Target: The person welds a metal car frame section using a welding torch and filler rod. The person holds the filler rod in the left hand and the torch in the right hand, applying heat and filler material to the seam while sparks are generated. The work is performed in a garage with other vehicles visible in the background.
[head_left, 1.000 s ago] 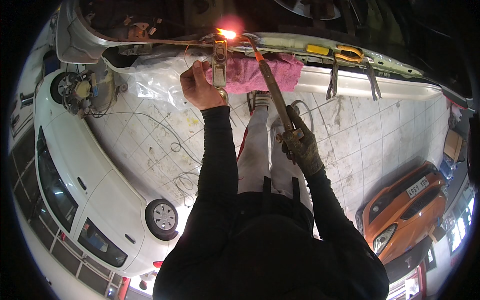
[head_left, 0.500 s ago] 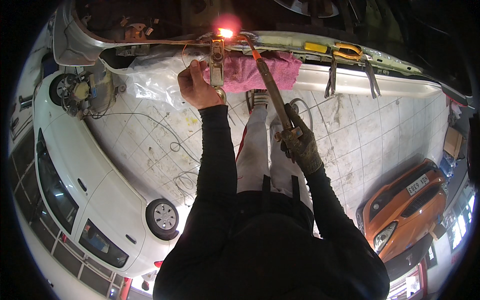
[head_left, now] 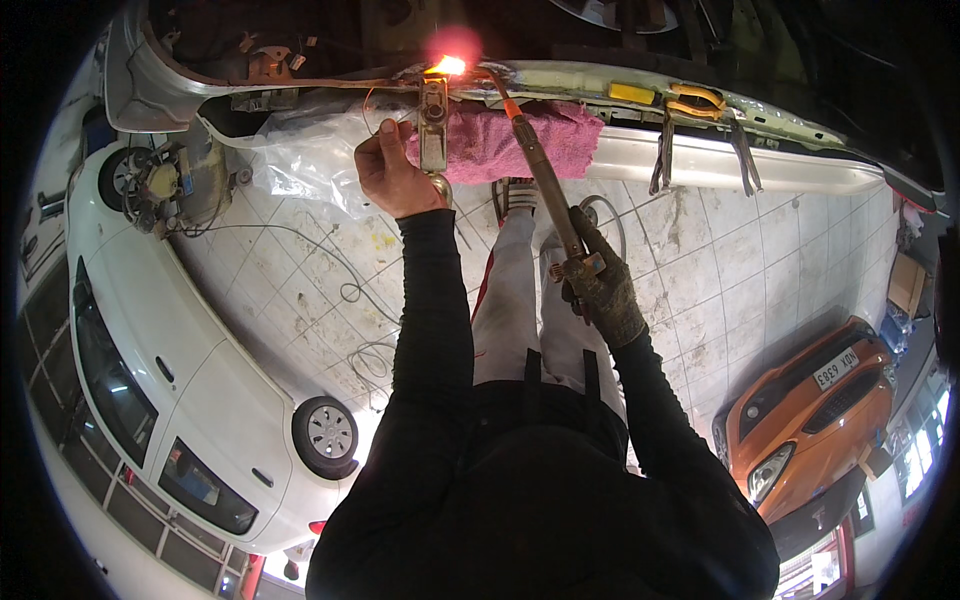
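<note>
My gloved right hand [head_left: 602, 285] is wrapped round a brass-coloured gas torch [head_left: 543, 175], whose bent neck reaches up to the car body's sill [head_left: 560, 78]. A bright orange-white flame [head_left: 450, 66] burns at the sill edge near the torch tip. Bare, my left hand [head_left: 393, 172] pinches a thin filler rod [head_left: 371, 92], which bends up and runs toward the glow. Just right of that hand, a metal clamp [head_left: 433, 130] hangs from the sill directly below the flame. The glare hides the heated spot itself.
Beside the clamp a pink towel [head_left: 525, 142] lies over the white sill panel [head_left: 800, 165], with clear plastic sheeting [head_left: 315, 155] to the left. Yellow-handled pliers [head_left: 695, 105] rest farther right. A hose [head_left: 350, 290] trails over the tiles. White [head_left: 190, 370] and orange [head_left: 810, 410] cars flank me.
The flame's glow has spread slightly to the left over the top of the clamp. Both hands, the torch and the rod look nearly unmoved.
</note>
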Available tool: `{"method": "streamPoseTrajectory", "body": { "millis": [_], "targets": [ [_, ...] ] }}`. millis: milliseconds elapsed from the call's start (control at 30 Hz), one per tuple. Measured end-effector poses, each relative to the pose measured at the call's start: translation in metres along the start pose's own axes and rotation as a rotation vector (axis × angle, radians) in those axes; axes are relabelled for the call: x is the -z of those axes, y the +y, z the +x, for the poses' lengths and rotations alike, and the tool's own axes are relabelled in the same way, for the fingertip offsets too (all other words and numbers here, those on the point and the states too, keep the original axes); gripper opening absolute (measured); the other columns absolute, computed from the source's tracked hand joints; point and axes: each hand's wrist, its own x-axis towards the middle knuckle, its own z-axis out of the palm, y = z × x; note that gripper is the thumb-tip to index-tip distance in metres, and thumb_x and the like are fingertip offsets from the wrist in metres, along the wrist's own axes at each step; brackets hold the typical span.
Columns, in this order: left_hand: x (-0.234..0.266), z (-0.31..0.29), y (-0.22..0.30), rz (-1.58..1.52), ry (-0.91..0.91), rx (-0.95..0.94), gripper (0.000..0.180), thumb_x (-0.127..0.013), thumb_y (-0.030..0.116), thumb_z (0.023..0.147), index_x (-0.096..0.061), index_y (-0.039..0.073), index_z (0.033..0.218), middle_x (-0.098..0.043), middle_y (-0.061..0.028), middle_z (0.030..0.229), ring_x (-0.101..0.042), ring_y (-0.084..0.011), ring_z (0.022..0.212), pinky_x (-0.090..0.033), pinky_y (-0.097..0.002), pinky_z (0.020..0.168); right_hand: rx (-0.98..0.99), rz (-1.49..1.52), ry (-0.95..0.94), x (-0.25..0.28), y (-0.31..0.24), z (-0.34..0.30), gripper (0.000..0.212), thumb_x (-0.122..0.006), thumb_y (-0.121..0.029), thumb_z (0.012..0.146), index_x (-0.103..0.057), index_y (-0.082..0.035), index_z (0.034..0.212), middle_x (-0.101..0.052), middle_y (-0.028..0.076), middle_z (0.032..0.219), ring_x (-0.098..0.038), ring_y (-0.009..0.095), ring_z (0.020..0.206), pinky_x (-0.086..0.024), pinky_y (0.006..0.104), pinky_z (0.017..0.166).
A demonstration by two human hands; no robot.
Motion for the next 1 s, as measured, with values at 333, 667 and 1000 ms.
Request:
{"method": "streamPoseTrajectory", "body": {
  "millis": [333,667,1000],
  "targets": [
    [0.0011,0.0017,-0.0032,-0.018,0.000,-0.009,0.030,-0.080,0.024,0.097,-0.061,0.000,0.098,-0.074,-0.0120,0.089,-0.068,-0.0157,0.084,-0.054,-0.0300,0.083,-0.023,-0.005,0.005,-0.0012,-0.0054,0.0017,0.069,-0.071,-0.014,0.099,-0.043,-0.013,0.162,-0.073,0.004,0.090,-0.056,0.005,0.062,-0.044,0.0235,0.051],
    [0.0003,0.0011,-0.0020,-0.041,0.003,0.005,0.030,-0.080,0.024,0.097,-0.061,0.000,0.097,-0.074,-0.0112,0.088,-0.068,-0.0151,0.083,-0.055,-0.0298,0.081,-0.010,0.012,-0.016,0.0017,-0.0009,0.0036,0.069,-0.069,-0.012,0.099,-0.041,-0.014,0.163,-0.072,0.004,0.090,-0.055,0.005,0.061,-0.044,0.0233,0.050],
    [0.0011,0.0028,-0.0045,-0.034,0.004,-0.011,0.030,-0.080,0.024,0.096,-0.061,0.001,0.096,-0.074,-0.0123,0.088,-0.069,-0.0160,0.083,-0.055,-0.0307,0.082,-0.014,-0.009,-0.009,0.0001,-0.0044,0.0026,0.068,-0.069,-0.012,0.100,-0.041,-0.014,0.163,-0.072,0.004,0.091,-0.056,0.005,0.063,-0.044,0.0229,0.051]
  ]
}}
